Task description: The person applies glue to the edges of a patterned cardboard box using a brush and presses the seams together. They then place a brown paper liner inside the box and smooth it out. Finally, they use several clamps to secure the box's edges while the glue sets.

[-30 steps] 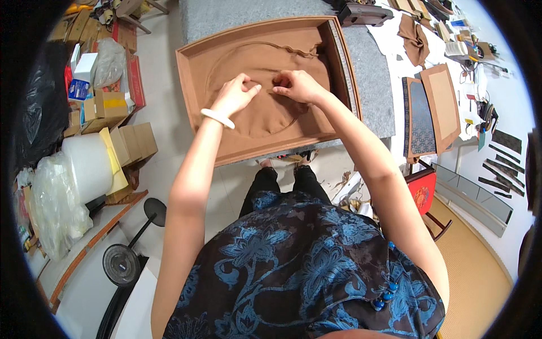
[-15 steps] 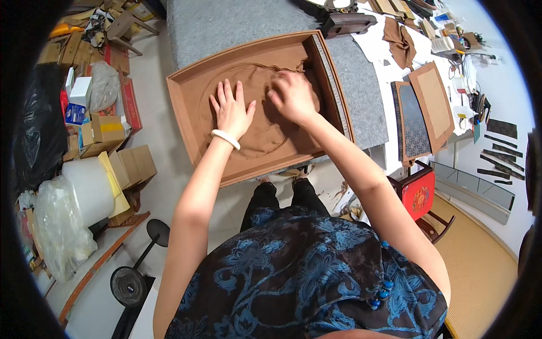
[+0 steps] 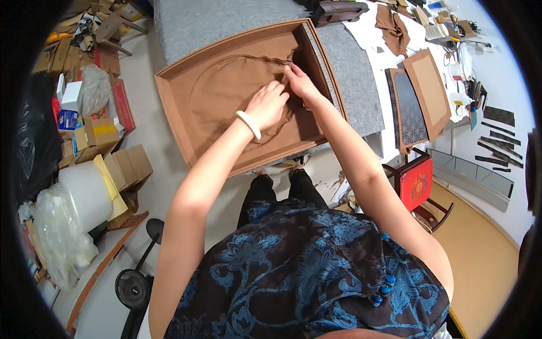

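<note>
Worktable, rimmed tray roomy leftward, left hand and right hand seemingly pinching cloth

Open from above over left part of brown cloth, bounded by raised walls of tray. Blocked right of centre by left hand and right hand, close together; crossed on near side by both forearms. Passable over grey table right of tray; limited beyond by patterned panel, at far end by dark case.
</note>
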### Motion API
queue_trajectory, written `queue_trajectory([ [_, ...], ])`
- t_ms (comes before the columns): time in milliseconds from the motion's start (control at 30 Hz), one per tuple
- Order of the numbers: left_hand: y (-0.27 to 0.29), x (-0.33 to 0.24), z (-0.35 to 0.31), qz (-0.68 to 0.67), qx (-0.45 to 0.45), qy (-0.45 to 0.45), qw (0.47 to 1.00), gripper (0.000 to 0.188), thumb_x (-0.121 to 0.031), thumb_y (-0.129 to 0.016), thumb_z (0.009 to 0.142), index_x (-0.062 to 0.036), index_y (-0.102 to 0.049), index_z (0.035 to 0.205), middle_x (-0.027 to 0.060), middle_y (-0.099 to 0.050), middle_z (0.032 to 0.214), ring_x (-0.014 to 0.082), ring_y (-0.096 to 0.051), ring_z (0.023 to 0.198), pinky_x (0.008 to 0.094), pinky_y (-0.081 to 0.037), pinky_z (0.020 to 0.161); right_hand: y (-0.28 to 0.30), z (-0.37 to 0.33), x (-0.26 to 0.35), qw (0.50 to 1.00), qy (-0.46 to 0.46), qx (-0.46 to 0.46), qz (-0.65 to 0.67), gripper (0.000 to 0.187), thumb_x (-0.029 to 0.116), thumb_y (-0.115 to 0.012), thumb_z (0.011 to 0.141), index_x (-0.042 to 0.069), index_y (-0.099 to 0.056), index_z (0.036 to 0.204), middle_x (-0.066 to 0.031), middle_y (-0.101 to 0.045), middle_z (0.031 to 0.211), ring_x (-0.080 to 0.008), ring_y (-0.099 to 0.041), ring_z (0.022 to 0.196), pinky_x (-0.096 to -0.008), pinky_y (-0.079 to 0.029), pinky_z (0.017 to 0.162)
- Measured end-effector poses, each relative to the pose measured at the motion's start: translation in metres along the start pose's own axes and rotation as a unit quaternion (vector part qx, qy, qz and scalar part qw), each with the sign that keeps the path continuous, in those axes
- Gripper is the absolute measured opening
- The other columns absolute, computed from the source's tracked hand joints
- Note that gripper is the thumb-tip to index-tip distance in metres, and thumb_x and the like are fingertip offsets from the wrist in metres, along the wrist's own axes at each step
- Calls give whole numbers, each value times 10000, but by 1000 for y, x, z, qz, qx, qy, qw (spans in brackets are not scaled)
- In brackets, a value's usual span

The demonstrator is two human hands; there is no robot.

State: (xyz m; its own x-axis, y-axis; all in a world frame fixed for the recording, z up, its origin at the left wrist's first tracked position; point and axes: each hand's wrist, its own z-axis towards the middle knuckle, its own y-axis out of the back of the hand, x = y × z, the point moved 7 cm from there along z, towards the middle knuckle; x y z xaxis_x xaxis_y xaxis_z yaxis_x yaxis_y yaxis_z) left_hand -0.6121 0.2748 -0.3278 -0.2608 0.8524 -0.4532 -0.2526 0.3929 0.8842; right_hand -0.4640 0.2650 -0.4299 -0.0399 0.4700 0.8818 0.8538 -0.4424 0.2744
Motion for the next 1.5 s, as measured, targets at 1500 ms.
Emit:
queue_trajectory([
  [1500, -1, 141, -177, -492, -234, 573, 612, 211, -212, -610, 1018, -28, -626, 1121, 127, -707, 1011, 216, -733, 837, 339, -634, 723, 3, -1, -30, 989, -110, 15, 93, 372, 340, -602, 1017, 58, -654, 1254, -18, -675, 1037, -154, -573, 897, -298, -459, 831],
])
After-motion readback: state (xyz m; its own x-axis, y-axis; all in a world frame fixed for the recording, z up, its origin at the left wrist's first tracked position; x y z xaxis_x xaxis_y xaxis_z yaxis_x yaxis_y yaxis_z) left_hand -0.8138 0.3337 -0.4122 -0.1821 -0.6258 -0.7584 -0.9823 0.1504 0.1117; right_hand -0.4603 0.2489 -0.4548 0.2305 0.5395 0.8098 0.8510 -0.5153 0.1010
